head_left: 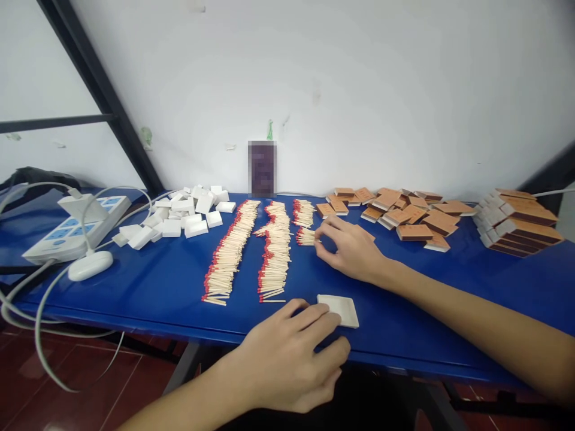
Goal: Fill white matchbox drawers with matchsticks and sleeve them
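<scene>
Head view: the right hand (pixel 353 250) has its fingertips pinched together on a small bunch of matches (pixel 305 237) at its left. The left hand (pixel 287 353) lies flat, fingers loosely apart, tips touching a white matchbox tray (pixel 344 311) just beyond them. Brown matchbox sleeves (pixel 404 215) lie behind the right hand.

On the blue table (pixel 148 287) the right hand (pixel 353 251) reaches to a small bunch of matches (pixel 305 237), its fingertips touching them. The left hand (pixel 287 359) rests at the near edge, fingers on a white tray (pixel 344 308) (empty, lying flat). Long rows of red-tipped matches (pixel 251 251) run left of the bunch. White trays (pixel 179 218) are heaped at far left, brown sleeves (pixel 404 215) at far right.
</scene>
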`<state>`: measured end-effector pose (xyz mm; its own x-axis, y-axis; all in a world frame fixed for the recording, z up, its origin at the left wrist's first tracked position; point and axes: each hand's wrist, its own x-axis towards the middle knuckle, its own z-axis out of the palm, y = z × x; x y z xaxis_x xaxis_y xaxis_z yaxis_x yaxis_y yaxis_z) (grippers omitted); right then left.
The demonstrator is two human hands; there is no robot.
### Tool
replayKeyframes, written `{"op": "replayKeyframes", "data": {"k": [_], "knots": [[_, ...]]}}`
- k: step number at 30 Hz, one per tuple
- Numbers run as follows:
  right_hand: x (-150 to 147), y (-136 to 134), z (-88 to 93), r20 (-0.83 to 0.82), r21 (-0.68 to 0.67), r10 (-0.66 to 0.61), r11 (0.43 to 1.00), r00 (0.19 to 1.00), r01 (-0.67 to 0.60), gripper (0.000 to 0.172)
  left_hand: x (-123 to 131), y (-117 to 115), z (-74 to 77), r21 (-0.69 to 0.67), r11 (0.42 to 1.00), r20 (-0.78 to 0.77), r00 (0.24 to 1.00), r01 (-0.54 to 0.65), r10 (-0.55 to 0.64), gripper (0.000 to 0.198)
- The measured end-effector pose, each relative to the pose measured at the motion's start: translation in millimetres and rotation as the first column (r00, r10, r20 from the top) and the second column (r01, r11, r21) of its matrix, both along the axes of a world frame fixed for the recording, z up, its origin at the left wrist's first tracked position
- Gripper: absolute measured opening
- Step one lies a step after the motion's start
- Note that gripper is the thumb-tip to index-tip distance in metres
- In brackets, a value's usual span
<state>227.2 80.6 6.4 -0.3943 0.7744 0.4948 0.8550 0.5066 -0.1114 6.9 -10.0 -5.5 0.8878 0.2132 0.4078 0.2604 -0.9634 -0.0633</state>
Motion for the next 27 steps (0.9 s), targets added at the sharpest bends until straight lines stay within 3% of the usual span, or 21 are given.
{"op": "replayKeyframes", "data": {"k": [8, 17, 27], "knots": [[4.6, 0.1, -9.7, -0.036, -0.005, 0.095, 0.995, 0.995, -0.096, 0.026, 1.0, -1.3, 3.1, 0.008, 0.999, 0.045, 0.998, -0.042, 0.042, 0.022], [4.0, -0.4, -5.8, -0.032, -0.062, 0.069, 0.996, 0.997, -0.071, 0.026, -1.3, -0.4, -2.0, 0.014, 0.997, 0.054, 0.996, -0.078, 0.077, 0.032], [5.1, 1.3, -6.3, -0.089, -0.094, 0.049, 0.994, 0.995, -0.057, 0.026, -0.1, -0.6, -2.9, 0.017, 0.997, 0.057, 0.995, -0.077, 0.076, 0.03]]}}
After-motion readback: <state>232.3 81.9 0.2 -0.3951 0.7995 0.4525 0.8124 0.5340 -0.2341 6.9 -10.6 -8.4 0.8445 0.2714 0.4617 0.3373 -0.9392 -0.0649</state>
